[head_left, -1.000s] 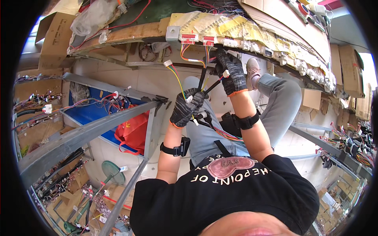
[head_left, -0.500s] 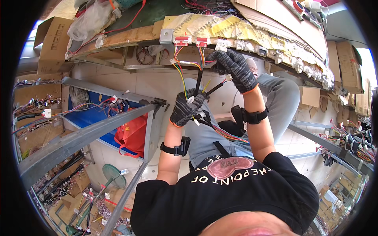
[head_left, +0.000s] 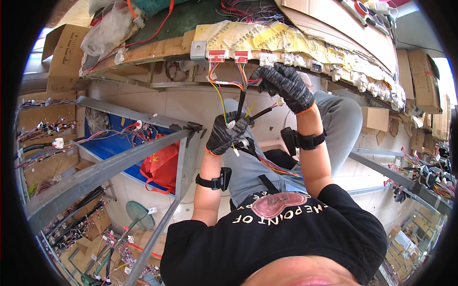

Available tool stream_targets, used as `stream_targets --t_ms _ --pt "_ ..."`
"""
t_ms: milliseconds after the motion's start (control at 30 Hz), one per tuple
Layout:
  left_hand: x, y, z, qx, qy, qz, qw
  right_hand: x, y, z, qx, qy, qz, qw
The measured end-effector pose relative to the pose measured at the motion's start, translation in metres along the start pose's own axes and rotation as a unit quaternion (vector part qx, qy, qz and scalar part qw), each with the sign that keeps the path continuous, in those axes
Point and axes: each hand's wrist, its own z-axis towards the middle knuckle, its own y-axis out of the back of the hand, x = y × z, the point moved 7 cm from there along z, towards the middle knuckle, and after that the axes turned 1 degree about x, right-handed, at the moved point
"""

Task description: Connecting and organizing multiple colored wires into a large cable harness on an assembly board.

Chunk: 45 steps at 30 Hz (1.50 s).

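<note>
**Harness half wired at the board edge**

Going left to right. I see a blue bin (head_left: 102,148) and a red bag (head_left: 160,167) low on the left, behind a grey metal frame (head_left: 114,164), none of it touched. My left hand (head_left: 228,133), gloved, has its fingers curled tight round a bundle of coloured wires (head_left: 241,107), gripping it just below the board. Two red connectors (head_left: 229,55) sit on the wooden board edge (head_left: 157,50) with wires already running up into them, so I judge that part done. My right hand (head_left: 285,86), also gloved, is raised near the white connectors (head_left: 291,59); its fingers are bent together, pinching a loose wire end as far as I can tell. Loose ends hang from the bundle, so more seating looks left.
</note>
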Motion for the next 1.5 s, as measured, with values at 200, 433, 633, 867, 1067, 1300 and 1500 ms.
stream_targets --t_ms 200,433,633,867,1067,1300,1500 --pt "-0.002 -0.005 0.001 0.011 0.030 -0.054 0.998 -0.013 0.004 -0.004 -0.098 -0.133 0.033 0.986" --pt "0.025 -0.013 0.012 0.020 0.058 -0.134 0.989 -0.017 -0.008 -0.051 0.012 -0.104 0.267 0.958" --pt "0.017 -0.038 0.030 -0.016 -0.009 -0.132 0.991 -0.010 0.012 -0.045 -0.124 -0.048 0.089 0.987" --pt "0.034 -0.038 0.024 -0.024 -0.126 -0.489 0.863 0.014 0.017 -0.039 -0.235 -0.034 -0.021 0.971" --pt "0.084 -0.022 -0.028 -0.346 0.149 -0.530 0.760 0.008 0.026 -0.040 -0.241 -0.017 -0.040 0.969" --pt "0.026 -0.018 -0.037 -0.274 -0.138 -0.192 0.932 0.007 0.021 -0.040 -0.249 -0.059 -0.017 0.967" --pt "-0.039 -0.050 -0.030 -0.279 -0.170 0.258 0.909 0.006 0.019 -0.039 -0.263 -0.043 -0.003 0.964"
